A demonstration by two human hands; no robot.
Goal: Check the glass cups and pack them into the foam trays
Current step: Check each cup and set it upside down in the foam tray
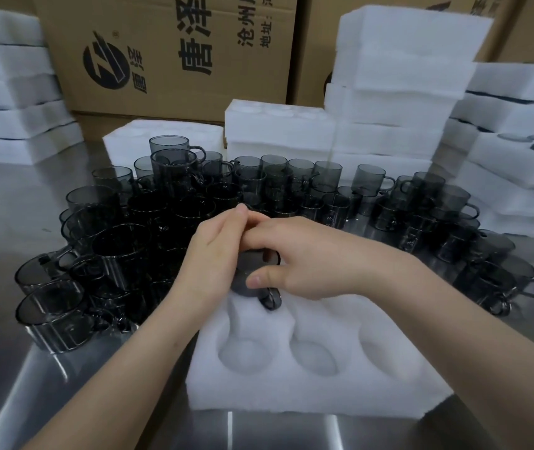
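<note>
Gripped a smoked-glass cup with the right hand, thumb pressed to the near wall and fingers curled over the rim, evidently to control its descent. Held the left hand flat against the cup's left side, fingers straight and together and touching the right hand's fingertips, presumably to steady and guide the glass. Set the cup in a far-row pocket at the left of the foam tray; could not tell how deeply seated, the base being hidden. Kept the cup handle turned toward the near side, probably to meet the slot cut for it. Left the three near-row pockets unfilled, so judged the tray barely begun. Kept the loose cups crowded on the steel table just behind the tray, within easy reach. Kept the spare tray stacks and printed cartons farther back.
</note>
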